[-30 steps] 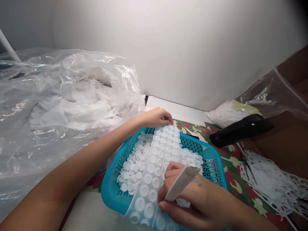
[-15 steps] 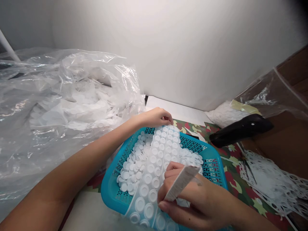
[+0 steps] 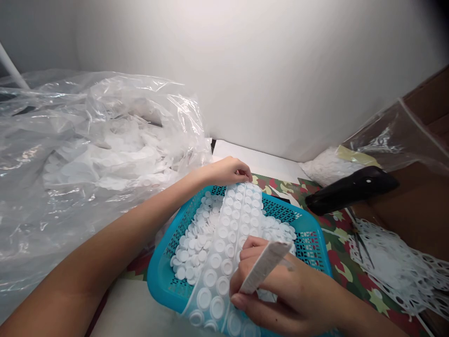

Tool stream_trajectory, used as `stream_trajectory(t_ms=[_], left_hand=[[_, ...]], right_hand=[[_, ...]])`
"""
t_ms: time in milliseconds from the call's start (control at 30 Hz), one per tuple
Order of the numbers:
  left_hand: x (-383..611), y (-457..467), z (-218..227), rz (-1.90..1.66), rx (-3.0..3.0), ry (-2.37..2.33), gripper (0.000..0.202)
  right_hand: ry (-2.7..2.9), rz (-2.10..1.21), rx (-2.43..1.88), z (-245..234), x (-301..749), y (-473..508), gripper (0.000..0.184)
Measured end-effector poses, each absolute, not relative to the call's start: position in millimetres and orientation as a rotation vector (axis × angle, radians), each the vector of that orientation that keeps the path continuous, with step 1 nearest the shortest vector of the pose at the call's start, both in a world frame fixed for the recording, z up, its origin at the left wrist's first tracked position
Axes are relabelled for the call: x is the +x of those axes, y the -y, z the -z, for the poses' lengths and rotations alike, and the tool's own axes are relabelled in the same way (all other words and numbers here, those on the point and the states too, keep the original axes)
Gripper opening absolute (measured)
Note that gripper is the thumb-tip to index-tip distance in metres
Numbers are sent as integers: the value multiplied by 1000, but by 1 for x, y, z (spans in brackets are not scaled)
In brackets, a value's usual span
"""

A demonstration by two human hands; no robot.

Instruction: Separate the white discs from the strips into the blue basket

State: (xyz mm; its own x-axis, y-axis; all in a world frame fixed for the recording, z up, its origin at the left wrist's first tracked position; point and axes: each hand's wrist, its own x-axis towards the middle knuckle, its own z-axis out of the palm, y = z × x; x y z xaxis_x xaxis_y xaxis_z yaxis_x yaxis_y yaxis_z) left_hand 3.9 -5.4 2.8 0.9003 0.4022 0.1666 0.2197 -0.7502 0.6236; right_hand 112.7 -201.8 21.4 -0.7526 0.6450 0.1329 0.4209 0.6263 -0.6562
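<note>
A long translucent white sheet (image 3: 225,243) with rows of round raised caps lies across a blue plastic basket (image 3: 164,294). At its far end, my left hand (image 3: 233,171) is closed with fingertips pinching the sheet's edge. Over the near part of the sheet, my right hand (image 3: 280,285) grips a flat off-white tool (image 3: 266,267), which sticks up from between the thumb and fingers. The tool's lower end is hidden by the hand. Loose white round discs (image 3: 191,252) fill the basket on both sides of the sheet.
A large clear plastic bag (image 3: 105,135) with white sheet pieces stands at the left. On the right are a black handle-like object (image 3: 351,187), a pile of punched white sheet scraps (image 3: 393,262) and a cardboard box (image 3: 403,206). The camouflage-patterned cloth (image 3: 345,267) lies beneath the basket.
</note>
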Motion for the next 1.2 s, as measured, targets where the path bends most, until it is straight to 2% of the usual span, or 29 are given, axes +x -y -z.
stream_trajectory(t_ms=[800,1200], left_hand=[[4,5,-1,-382,2451,-462,24],[4,4,-1,-404,2462,-438,24]], right_hand=[[2524,-853,-850,-22,113,201,12],[2455,-878,-832,-22,114,202,7]])
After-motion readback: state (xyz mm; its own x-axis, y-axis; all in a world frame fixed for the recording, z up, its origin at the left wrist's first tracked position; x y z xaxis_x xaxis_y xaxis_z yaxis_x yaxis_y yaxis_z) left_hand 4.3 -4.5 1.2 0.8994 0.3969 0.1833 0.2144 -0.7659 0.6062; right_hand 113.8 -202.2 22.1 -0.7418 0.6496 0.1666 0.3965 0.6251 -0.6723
